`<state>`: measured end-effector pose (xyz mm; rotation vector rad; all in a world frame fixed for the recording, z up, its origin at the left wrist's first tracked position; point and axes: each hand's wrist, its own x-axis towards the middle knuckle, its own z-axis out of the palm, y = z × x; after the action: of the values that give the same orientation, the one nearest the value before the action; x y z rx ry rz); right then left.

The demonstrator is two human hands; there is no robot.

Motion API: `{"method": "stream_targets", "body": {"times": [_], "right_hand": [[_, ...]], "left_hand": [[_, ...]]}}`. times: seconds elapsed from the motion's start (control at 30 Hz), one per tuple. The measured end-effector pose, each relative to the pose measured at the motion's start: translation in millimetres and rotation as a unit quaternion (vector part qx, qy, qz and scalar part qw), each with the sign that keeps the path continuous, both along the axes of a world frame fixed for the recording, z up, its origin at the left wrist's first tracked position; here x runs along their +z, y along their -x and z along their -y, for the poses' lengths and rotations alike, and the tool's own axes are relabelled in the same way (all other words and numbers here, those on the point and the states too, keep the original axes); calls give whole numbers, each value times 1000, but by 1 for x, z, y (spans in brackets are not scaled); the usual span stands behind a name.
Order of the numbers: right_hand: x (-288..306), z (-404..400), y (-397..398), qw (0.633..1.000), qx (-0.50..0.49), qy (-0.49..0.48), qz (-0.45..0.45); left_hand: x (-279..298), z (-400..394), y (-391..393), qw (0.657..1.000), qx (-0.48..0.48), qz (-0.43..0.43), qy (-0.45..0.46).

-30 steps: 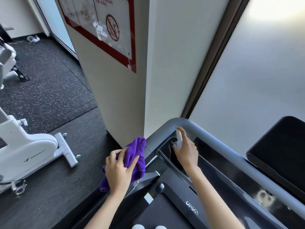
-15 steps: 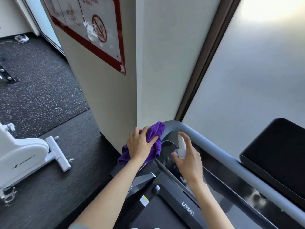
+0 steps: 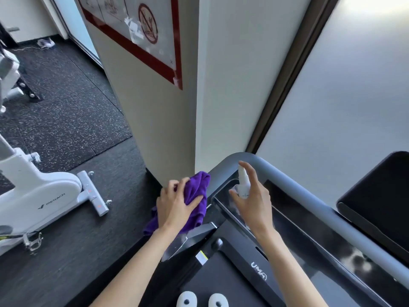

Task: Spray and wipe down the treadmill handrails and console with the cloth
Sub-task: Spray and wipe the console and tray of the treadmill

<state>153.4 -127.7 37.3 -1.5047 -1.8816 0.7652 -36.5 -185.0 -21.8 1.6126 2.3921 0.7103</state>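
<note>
My left hand [image 3: 177,207] presses a bunched purple cloth [image 3: 197,189] against the left corner of the grey treadmill handrail [image 3: 294,189]. Just to its right, my right hand [image 3: 254,202] grips a small white spray bottle [image 3: 243,181], index finger on top of its nozzle. The bottle is held over the glossy black console [image 3: 309,235], at its left end, above a recessed tray. The lower part of the cloth hangs off the rail's outer side.
A cream pillar [image 3: 177,120] with a red-framed notice stands directly behind the rail corner. A white exercise bike [image 3: 44,196] sits on the dark rubber floor at left. A black panel [image 3: 380,200] is at right, before a frosted window. White shoe tips [image 3: 201,301] show below.
My left hand has slid the cloth back down and left along the rail corner from where it was half a second ago. The right hand holds the bottle in about the same spot.
</note>
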Motion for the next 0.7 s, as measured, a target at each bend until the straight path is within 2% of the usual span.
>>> {"method": "stream_targets", "body": {"times": [0.1, 0.2, 0.27, 0.5, 0.6, 0.7], "right_hand": [[0, 2, -11, 1000, -28, -13, 2], [-1, 4, -20, 999, -46, -17, 12], [-1, 5, -22, 999, -44, -14, 24], [-4, 2, -13, 999, -32, -3, 21], [-6, -1, -13, 999, -36, -1, 29], [-6, -4, -17, 998, -46, 1, 51]], "left_hand": [[3, -56, -25, 999, -26, -22, 31], [11, -91, -36, 996, -20, 56, 70], [12, -84, -32, 994, -28, 81, 66], [-1, 14, 9, 999, -4, 43, -6], [1, 2, 3, 1000, 14, 14, 1], [8, -52, -21, 999, -18, -12, 33]]}}
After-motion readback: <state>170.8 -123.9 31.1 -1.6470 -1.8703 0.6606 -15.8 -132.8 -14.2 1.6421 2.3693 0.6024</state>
